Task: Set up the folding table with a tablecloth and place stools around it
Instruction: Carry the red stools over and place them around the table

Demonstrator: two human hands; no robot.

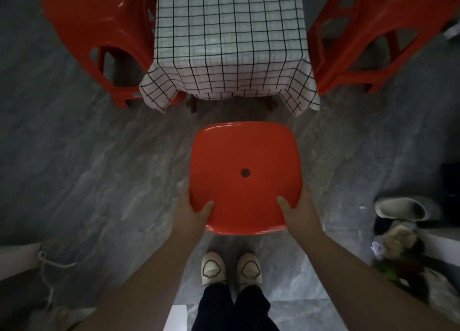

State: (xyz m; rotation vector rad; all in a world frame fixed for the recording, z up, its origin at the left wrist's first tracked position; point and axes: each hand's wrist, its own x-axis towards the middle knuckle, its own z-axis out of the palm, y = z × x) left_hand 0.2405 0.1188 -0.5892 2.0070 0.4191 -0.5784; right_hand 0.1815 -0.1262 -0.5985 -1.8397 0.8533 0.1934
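Stool (245, 166) between both gripping hands

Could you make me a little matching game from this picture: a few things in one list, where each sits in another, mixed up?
Things: 1 stool with a hole in its seat; 2 checked tablecloth; 3 white shoes; 4 pale slipper.
Places: A on the person's feet; B held by the left hand and right hand; C on the floor, far right; D draped, corners hanging.
Pairs: 1-B; 2-D; 3-A; 4-C.

Red stool (245, 166) before checked-cloth table (229, 32)
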